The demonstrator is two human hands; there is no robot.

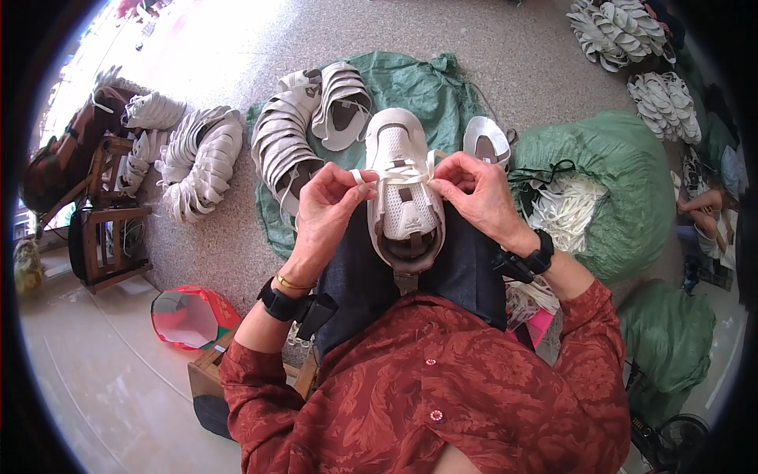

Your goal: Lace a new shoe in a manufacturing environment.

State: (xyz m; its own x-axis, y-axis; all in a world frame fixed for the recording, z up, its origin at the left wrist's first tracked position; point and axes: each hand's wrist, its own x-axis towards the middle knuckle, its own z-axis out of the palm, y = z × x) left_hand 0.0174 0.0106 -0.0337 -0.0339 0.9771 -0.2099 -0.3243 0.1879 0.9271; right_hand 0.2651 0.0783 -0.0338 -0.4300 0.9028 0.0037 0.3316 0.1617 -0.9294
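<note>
The pale shoe [404,209] is set toe-away between the left hand [328,207] and the right hand [478,194]. Both are raised at its sides, palms turned inward, fingers curled; in each, a portion of the white lace [403,171] is pinched between thumb and forefinger. Lacing or tightening appears to be in hand; an even outward pull is probably called for.

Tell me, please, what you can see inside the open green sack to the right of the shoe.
White laces lie heaped in the mouth of the green sack. Anything beneath is covered by those laces and the sack's sides, so it cannot be seen.
</note>
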